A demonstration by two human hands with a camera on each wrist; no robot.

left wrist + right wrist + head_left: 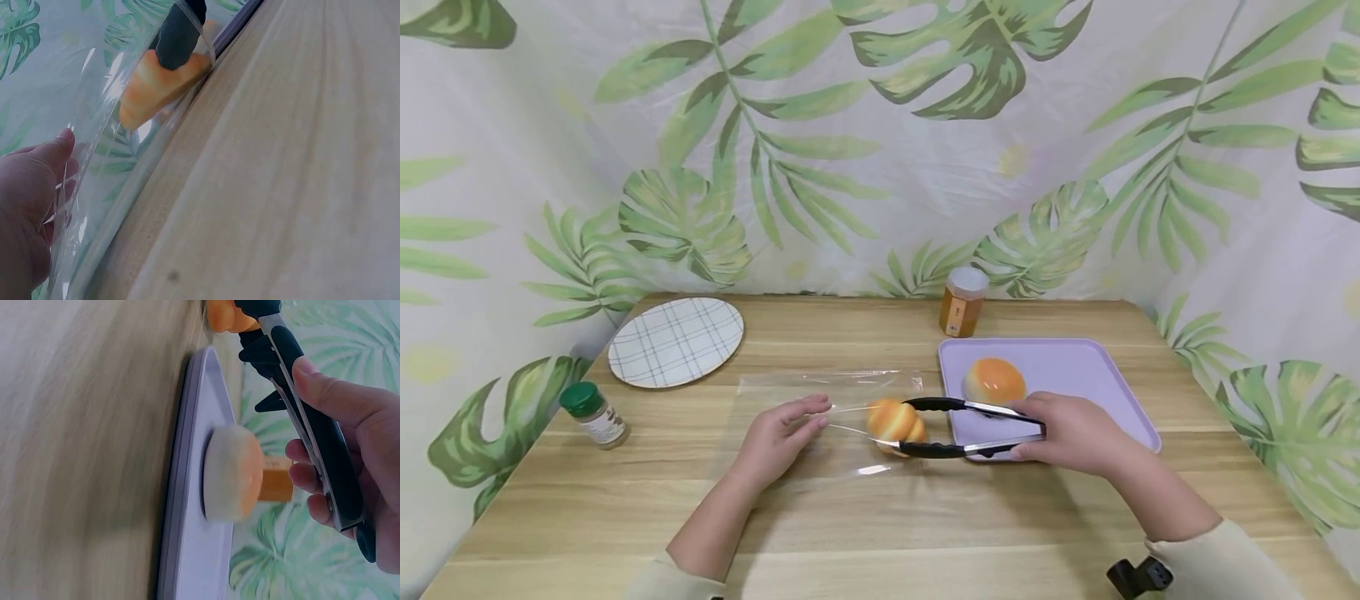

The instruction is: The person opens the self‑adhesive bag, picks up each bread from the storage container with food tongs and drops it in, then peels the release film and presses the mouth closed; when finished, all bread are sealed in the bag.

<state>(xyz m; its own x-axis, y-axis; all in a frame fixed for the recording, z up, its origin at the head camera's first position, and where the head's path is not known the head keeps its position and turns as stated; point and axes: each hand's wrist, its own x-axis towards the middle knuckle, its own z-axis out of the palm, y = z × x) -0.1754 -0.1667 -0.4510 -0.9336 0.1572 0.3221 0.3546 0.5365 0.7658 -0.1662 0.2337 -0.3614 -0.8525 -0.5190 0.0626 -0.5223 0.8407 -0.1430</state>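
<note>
Pale sleeve (1225, 562) nearest, right hand (1071, 433) fingers curled round tongs (932, 451), bread (891, 419) clamped, left hand (781, 435) fingers pinching clear bag (842, 461).

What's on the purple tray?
One round bun shows on the tray. In the head view, the right hand and tongs cover part of it; the surface under the bun is hidden.
</note>
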